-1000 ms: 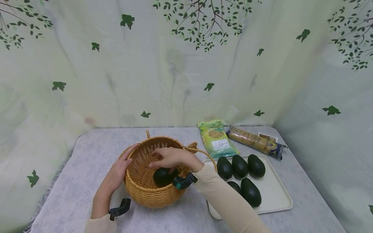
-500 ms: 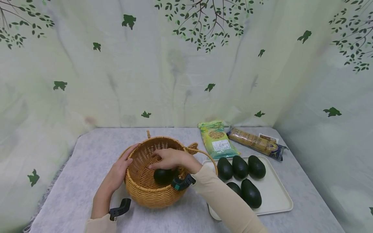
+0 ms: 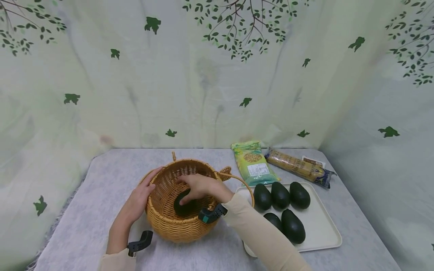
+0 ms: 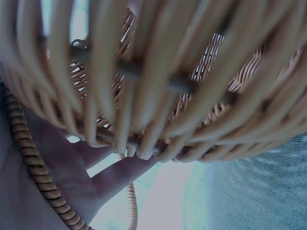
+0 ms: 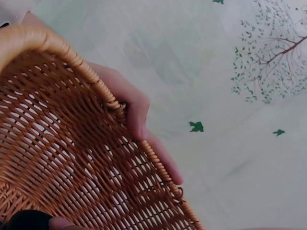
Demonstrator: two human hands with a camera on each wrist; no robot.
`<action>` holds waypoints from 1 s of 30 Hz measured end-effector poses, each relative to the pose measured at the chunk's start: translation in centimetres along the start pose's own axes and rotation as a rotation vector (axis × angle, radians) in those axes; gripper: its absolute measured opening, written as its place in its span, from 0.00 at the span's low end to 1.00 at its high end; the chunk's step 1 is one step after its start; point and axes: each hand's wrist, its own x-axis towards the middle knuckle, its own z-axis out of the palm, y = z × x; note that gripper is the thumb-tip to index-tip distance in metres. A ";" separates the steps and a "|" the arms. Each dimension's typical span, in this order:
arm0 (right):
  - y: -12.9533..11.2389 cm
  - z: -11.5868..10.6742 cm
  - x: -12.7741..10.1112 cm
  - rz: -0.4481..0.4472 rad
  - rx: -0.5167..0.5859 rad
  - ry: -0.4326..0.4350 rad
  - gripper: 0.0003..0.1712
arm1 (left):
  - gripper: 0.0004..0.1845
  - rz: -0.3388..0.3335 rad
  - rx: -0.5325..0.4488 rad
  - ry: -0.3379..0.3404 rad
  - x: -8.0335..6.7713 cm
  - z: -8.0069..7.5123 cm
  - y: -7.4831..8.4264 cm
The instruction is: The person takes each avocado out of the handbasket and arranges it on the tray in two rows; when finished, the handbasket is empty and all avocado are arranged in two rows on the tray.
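We are loading avocados from the tray (image 3: 325, 229) into the wicker basket (image 3: 169, 226), and we judge the work to be near its start. One avocado (image 3: 181, 206) sits low inside the basket, close to the bottom, and our right hand (image 3: 200, 187) reaches in over the rim with its fingers curled down onto the fruit; from the head view the fingertips rest on its top, so we read the hand as holding it, though we cannot tell whether the grip is firm or already loosening. The right wrist view shows only a dark sliver of the avocado (image 5: 26, 221) at the bottom edge, below the woven wall.

Our left hand (image 3: 137, 201) steadies the basket from the outside, palm against the left wall, fingers spread and hooked over the rim; those fingers (image 5: 139, 112) show above the weave in the right wrist view.

What is left, as we judge it: five avocados lie on the tray, three in the far row (image 3: 280, 195) and two nearer us (image 3: 292, 226). The green packet (image 3: 252, 162) and the long wrapped packet (image 3: 298, 167) lie on the table (image 3: 101, 177) behind the tray, untouched.
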 end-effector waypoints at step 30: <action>0.3 1.0 0.5 -0.014 -0.048 -0.061 0.41 | 0.27 -0.004 0.009 0.010 -0.1 0.0 0.1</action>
